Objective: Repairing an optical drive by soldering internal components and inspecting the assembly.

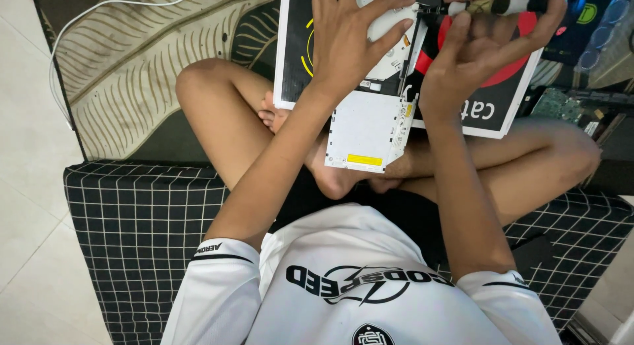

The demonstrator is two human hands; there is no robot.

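My left hand (pixel 350 38) lies flat with spread fingers on the top of a slim white optical drive (pixel 364 130), pressing it down. The drive rests on a black, white and red printed board (pixel 492 110) that lies across my crossed legs. My right hand (pixel 479 51) grips a screwdriver with a black and pale handle (pixel 498 5), held sideways, its tip pointing left toward the drive's upper right edge near my left fingers. A yellow label sits on the drive's near end.
I sit cross-legged on a black cushion with a white grid (pixel 132 226). A leaf-patterned rug (pixel 139 74) lies ahead, with a white cable (pixel 79 21) across it. A green circuit board (pixel 558 104) and dark parts lie at the right. Pale floor tiles are at the left.
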